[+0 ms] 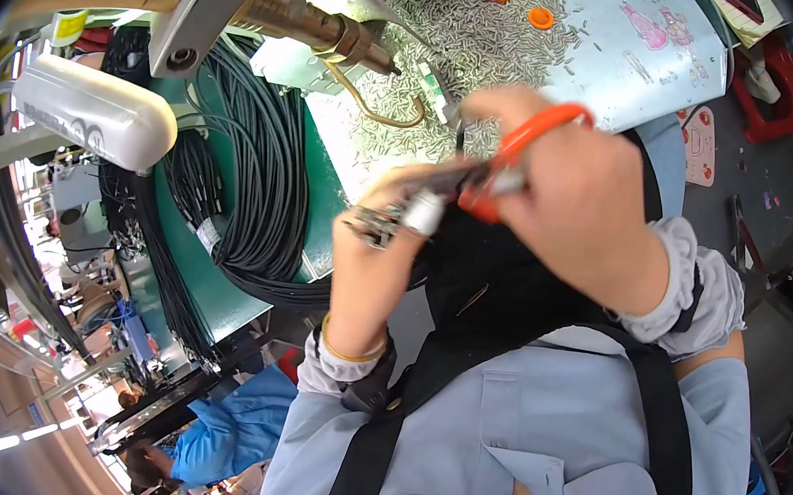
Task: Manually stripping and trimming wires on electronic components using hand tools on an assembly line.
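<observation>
My right hand is wrapped round the orange handles of a pair of scissors. The dark, motion-blurred blades point left toward my left hand. That hand is closed on a bundle of small metal-ended pieces, with a white band around it; blur hides their exact kind. Both hands meet in front of my chest, above the black apron. Whether the blades touch the band cannot be made out. Beyond the hands lies a wide heap of small silvery metal pins on the worktable.
Coiled black cables lie on the green table at left. A machine nozzle and a white rounded housing overhang that side. Two orange rubber rings rest by the heap. At right stands a red stool; lower left, a person in blue.
</observation>
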Tool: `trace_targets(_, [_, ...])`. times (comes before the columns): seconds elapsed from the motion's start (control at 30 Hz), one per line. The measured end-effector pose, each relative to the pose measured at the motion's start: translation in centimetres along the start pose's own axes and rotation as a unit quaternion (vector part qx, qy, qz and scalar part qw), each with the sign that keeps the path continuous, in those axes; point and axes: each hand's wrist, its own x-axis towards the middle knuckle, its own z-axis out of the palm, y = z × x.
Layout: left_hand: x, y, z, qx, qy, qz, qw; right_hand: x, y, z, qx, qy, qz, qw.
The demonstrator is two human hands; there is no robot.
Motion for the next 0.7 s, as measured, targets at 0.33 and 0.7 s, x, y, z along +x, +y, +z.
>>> trace_targets(0.33, [-0.3,-0.6,-0.8,-0.315,-0.122,-0.147,0.929,-1.2,0.0,-0.3,0.141,-0.065,0.063,0.986])
trace_targets(0.7, [-1.2,-1.5,-0.8,-0.195,-0.116,-0.097,0.969,-0.8,0.5,0.7,0.497,-0.08,0.221,0.835])
